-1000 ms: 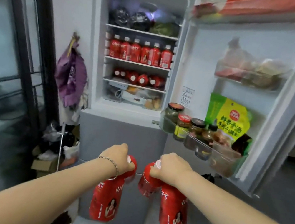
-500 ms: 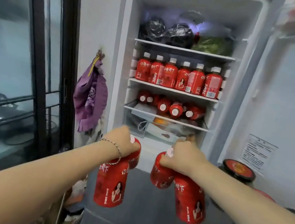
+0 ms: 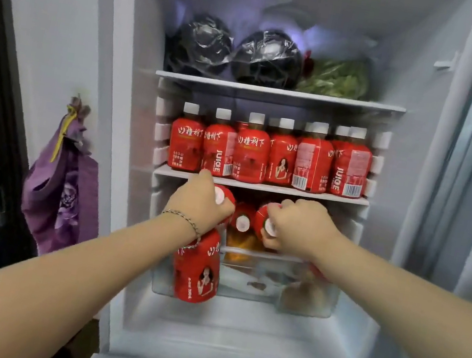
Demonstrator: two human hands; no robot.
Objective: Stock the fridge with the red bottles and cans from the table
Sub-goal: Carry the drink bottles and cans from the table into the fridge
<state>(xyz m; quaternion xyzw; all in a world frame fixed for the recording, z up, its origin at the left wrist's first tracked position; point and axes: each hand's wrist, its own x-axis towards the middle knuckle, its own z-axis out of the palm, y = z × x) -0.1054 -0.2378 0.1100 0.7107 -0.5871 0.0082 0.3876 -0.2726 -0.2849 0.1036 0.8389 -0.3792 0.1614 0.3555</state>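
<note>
A red juice bottle (image 3: 197,269) hangs from the left hand (image 3: 200,204), which clasps its neck and a second's. The right hand (image 3: 297,231) clasps a third bottle (image 3: 262,217), possibly another too. Both hands are just beneath the fridge shelf (image 3: 289,190) of upright bottles (image 3: 282,158).

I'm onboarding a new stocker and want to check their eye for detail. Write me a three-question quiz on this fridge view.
1. True or false: the red bottles on the middle shelf stand upright.
2. The hanging bottle in front of the clear drawer is held by: A) the left hand; B) a hook; C) a shelf.
3. Fill in: the upright bottles' caps are ____.
Key: 1 true; 2 A; 3 white.
</note>
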